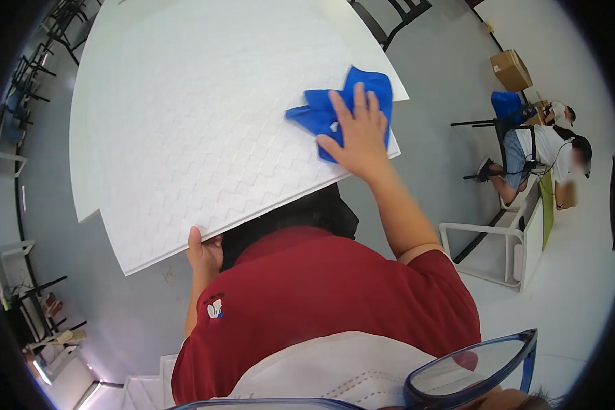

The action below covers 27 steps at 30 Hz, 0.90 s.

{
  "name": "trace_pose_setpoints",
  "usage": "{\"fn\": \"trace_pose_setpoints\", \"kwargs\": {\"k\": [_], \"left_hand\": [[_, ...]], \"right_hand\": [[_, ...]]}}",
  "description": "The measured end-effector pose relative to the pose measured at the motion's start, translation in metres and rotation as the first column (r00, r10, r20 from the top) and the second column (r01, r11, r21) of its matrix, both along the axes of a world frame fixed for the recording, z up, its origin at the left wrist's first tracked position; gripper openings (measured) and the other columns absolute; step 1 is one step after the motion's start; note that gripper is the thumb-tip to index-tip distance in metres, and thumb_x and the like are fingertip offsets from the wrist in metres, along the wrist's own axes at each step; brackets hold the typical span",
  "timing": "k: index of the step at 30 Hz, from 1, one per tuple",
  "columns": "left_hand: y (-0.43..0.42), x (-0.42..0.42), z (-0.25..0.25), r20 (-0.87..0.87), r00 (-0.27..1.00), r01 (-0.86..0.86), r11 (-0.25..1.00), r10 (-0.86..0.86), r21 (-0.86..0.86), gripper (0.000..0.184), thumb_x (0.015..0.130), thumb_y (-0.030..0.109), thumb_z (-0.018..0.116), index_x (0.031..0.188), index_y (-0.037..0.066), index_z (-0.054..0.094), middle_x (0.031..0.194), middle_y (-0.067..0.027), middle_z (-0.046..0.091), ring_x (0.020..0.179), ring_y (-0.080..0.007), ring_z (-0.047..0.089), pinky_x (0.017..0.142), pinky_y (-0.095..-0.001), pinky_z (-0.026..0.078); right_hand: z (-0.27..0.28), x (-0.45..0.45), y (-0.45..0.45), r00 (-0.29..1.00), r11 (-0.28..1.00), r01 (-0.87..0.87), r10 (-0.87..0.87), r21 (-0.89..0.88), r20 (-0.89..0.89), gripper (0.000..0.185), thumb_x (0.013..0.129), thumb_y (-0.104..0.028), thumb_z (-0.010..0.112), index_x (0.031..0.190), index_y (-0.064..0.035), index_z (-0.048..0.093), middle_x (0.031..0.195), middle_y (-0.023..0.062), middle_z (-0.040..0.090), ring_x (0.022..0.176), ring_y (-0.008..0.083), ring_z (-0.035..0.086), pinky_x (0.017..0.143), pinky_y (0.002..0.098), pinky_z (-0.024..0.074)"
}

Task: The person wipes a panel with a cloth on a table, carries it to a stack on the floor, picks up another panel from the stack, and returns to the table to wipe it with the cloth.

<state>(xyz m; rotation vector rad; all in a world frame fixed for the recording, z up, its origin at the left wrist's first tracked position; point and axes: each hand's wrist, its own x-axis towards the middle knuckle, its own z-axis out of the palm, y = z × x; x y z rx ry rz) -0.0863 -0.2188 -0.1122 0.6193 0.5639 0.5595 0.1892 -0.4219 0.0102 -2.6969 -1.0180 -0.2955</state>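
Well, white counter [184, 137]: it fills the left and middle of the view, its surface zigzag-patterned, with 1 step in the outline at each side.
Left hand [206, 255]: at the near edge, thumb on top and the other fingers mostly hidden — it pinches the counter's rim.
Blue cloth [319, 111]: crumpled but lying flat near the counter's right edge, partly under the right hand.
Right hand [360, 133]: palm down on the cloth, its grip spread rather than pinching.
Cloth handling: best, I judge, with the palm flat, pressure even and loose corners gathered in — near the edge, a light touch should stop the cloth slipping over, while the left hand steadies the counter.
Blue object [507, 106]: well apart, at the right; container or not, I cannot tell.
Cardboard box [511, 70]: just beside that object; its contents are out of sight.
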Motion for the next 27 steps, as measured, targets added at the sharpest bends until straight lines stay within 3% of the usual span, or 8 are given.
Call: {"fn": "trace_pose_setpoints", "kwargs": {"k": [3, 6, 12, 18, 21, 24, 27], "left_hand": [[0.0, -0.002, -0.002, -0.013, 1.0, 0.005, 1.0, -0.006, -0.005, 0.04, 0.085, 0.035, 0.055, 0.108, 0.003, 0.05, 0.095, -0.0073, 0.059, 0.077, -0.0188, 0.055, 0.059, -0.0296, 0.04], [0.001, -0.004, -0.004, -0.032, 0.999, 0.028, 1.0, -0.028, -0.009, 0.043, 0.085, 0.036, 0.055, 0.112, 0.003, 0.048, 0.101, -0.007, 0.058, 0.082, -0.0188, 0.054, 0.061, -0.0299, 0.039], [0.0, -0.006, -0.002, -0.04, 0.998, 0.043, 0.999, -0.044, -0.021, 0.045, 0.085, 0.036, 0.055, 0.114, 0.003, 0.046, 0.103, -0.0075, 0.056, 0.084, -0.018, 0.053, 0.061, -0.0294, 0.039], [-0.003, -0.005, -0.006, -0.051, 0.999, -0.007, 1.0, 0.007, -0.009, 0.045, 0.085, 0.032, 0.056, 0.118, 0.004, 0.042, 0.099, -0.0075, 0.056, 0.078, -0.0171, 0.054, 0.057, -0.0293, 0.04], [-0.005, 0.0, 0.003, -0.031, 1.0, -0.003, 1.0, 0.004, 0.029, 0.039, 0.086, 0.035, 0.054, 0.109, 0.004, 0.05, 0.098, -0.0059, 0.059, 0.082, -0.0168, 0.055, 0.06, -0.0288, 0.04], [-0.005, 0.002, 0.003, -0.018, 1.0, -0.014, 0.998, 0.016, 0.06, 0.038, 0.086, 0.034, 0.053, 0.109, 0.004, 0.05, 0.097, -0.0064, 0.059, 0.081, -0.0168, 0.055, 0.059, -0.0283, 0.04], [-0.004, 0.004, 0.005, 0.01, 1.0, -0.025, 0.996, 0.024, 0.081, 0.036, 0.087, 0.026, 0.052, 0.115, 0.005, 0.043, 0.096, -0.0079, 0.056, 0.077, -0.0163, 0.054, 0.055, -0.0274, 0.04]], "right_hand": [[0.0, 0.009, -0.014, 0.987, 0.988, 0.121, -0.13, -0.097, -0.096, 0.072, 0.076, -0.049, 0.06, 0.137, -0.0235, 0.033, 0.142, 0.0291, 0.014, 0.129, 0.0501, 0.013, 0.1, 0.0615, 0.0158], [-0.004, 0.011, -0.012, 0.989, 0.983, 0.094, -0.111, -0.158, -0.103, 0.066, 0.08, -0.048, 0.055, 0.137, -0.0226, 0.034, 0.141, 0.0306, 0.016, 0.129, 0.0511, 0.014, 0.101, 0.0606, 0.0152], [-0.009, 0.02, -0.009, 0.998, 0.997, -0.036, 0.032, -0.071, -0.06, 0.056, 0.084, -0.036, 0.054, 0.133, -0.0154, 0.04, 0.138, 0.0305, 0.024, 0.127, 0.0512, 0.018, 0.104, 0.0526, 0.0199], [0.001, 0.053, 0.011, 0.962, 0.966, -0.253, 0.256, 0.043, -0.096, 0.044, 0.083, -0.019, 0.057, 0.125, -0.0105, 0.047, 0.137, 0.0222, 0.033, 0.128, 0.0427, 0.025, 0.103, 0.0437, 0.0276], [0.0, 0.065, 0.016, 0.951, 0.952, -0.296, 0.302, 0.084, -0.071, 0.043, 0.081, -0.012, 0.059, 0.122, -0.0095, 0.049, 0.132, 0.0177, 0.041, 0.124, 0.0377, 0.034, 0.1, 0.0406, 0.0326], [-0.004, 0.076, 0.018, 0.963, 0.957, -0.27, 0.271, 0.102, 0.002, 0.043, 0.079, -0.01, 0.061, 0.121, -0.0081, 0.05, 0.127, 0.0149, 0.046, 0.118, 0.0341, 0.041, 0.097, 0.0395, 0.0361], [0.004, 0.084, 0.035, 0.955, 0.918, -0.296, 0.284, 0.264, 0.083, 0.048, 0.079, -0.007, 0.06, 0.125, -0.0095, 0.046, 0.122, 0.013, 0.05, 0.113, 0.032, 0.045, 0.094, 0.0371, 0.0388]]}}
